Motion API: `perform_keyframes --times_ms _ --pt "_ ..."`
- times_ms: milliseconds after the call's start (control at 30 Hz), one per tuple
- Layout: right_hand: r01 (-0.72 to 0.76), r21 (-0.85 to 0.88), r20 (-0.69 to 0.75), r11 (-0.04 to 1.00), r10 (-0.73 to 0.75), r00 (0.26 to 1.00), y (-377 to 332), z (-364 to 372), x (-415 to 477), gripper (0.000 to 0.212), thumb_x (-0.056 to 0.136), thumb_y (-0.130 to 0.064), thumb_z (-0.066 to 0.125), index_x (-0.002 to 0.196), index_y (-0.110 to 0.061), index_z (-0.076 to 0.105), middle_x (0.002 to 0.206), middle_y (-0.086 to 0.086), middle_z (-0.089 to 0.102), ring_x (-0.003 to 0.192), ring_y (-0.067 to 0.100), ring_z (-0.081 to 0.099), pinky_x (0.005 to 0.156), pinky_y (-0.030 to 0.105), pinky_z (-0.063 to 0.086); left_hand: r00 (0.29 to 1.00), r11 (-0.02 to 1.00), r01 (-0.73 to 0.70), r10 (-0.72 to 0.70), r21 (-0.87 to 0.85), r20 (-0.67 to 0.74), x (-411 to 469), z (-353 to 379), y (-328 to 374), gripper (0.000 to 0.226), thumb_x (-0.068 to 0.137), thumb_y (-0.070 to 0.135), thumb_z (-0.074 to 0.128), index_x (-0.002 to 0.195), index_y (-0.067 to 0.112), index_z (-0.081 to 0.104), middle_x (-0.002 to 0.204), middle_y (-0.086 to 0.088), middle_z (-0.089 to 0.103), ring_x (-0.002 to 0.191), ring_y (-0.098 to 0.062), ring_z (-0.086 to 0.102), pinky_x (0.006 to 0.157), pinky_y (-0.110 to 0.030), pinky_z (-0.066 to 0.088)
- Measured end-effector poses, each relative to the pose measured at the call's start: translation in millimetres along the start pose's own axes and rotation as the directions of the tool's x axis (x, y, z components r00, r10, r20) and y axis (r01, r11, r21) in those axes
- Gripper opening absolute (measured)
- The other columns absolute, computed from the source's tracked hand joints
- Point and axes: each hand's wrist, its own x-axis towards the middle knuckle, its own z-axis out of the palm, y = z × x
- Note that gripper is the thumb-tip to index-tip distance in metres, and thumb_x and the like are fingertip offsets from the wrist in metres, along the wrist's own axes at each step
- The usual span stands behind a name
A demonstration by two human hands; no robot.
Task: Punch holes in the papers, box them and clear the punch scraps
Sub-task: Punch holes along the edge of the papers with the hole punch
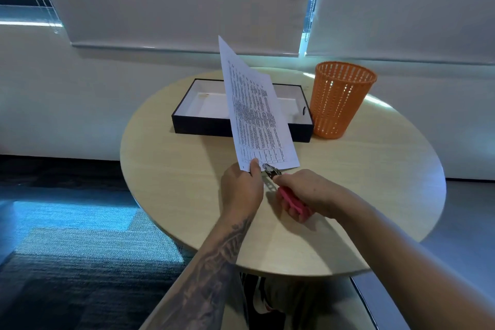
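Observation:
My left hand pinches the bottom edge of printed papers, which stand nearly upright above the round table. My right hand grips the pink handles of a plier-type hole punch; its metal head sits on the papers' lower edge, right beside my left thumb. Behind the papers lies an open black box with a white inside; the papers hide its middle. No punch scraps are visible on the table.
An orange mesh wastebasket stands at the box's right end, at the back of the light wooden round table. Window blinds hang on the wall behind. Blue carpet lies to the left, below the table.

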Motion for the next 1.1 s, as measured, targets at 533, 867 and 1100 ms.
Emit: perform_keyframes --times_ms 533,867,1100 --pt "0.012 -0.005 0.092 1.0 -0.012 0.996 -8.5 -5.6 -18.7 0.039 0.101 -0.033 0.049 0.076 -0.007 0.064 0.071 0.018 0.068 0.053 0.024 0.053 0.053 0.03 0.047 1.0 1.0 -0.022 0.022 -0.021 0.01 -2.6 -1.7 0.0 0.035 0.095 0.045 0.056 0.065 0.026 0.054 0.071 0.004 0.069 0.073 -0.028 0.068 0.069 -0.041 0.057" --pt "0.096 -0.166 -0.157 0.981 -0.123 0.98 6.8 -32.8 -26.5 0.032 0.099 -0.034 0.041 0.089 -0.009 0.059 0.084 0.015 0.068 0.063 0.028 0.056 0.053 0.028 0.042 0.997 0.925 -0.051 0.067 -0.376 0.029 -2.8 -9.2 0.9 0.024 0.098 0.033 0.063 0.082 0.05 0.064 0.08 0.036 0.069 0.071 0.016 0.062 0.064 -0.012 0.049" --pt "0.025 -0.689 -0.396 0.725 -0.404 0.825 42.1 -45.1 -5.0 0.034 0.092 -0.054 0.052 0.099 -0.022 0.062 0.103 0.003 0.06 0.098 0.028 0.057 0.084 0.044 0.051 0.995 0.875 -0.053 0.089 -0.481 0.051 -0.4 -13.7 -1.1 0.028 0.097 0.032 0.065 0.122 0.019 0.066 0.099 -0.002 0.072 0.081 -0.007 0.06 0.074 -0.023 0.05"
